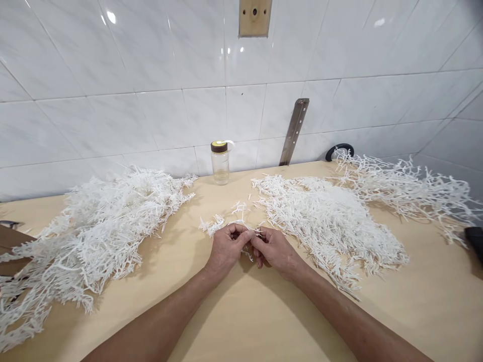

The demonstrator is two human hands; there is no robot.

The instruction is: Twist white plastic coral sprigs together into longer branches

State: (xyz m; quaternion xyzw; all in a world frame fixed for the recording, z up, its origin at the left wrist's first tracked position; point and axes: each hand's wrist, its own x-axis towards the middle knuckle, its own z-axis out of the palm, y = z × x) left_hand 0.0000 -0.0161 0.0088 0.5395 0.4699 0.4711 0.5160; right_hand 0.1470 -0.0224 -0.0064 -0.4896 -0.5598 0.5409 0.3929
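My left hand [229, 247] and my right hand [272, 248] meet over the middle of the table, fingertips pinched together. Between them is a thin white branched strand [237, 221], which looks like plastic; part of it sticks out above the fingers and a bit hangs below. Both hands are closed on it, though the exact grip points are hidden by the thumbs. Just beyond my left hand lies a small cluster of white branched pieces [212, 226]. A broad heap of short white pieces [324, 216] spreads to the right of my right hand.
A large tangled white pile [113, 226] covers the left side, over a brown cardboard piece [13, 246]. Longer white branches [411, 186] lie at the far right. Against the tiled wall stand a clear bottle [220, 166] and a metal strip [295, 131]. A black curved object [339, 149] sits behind.
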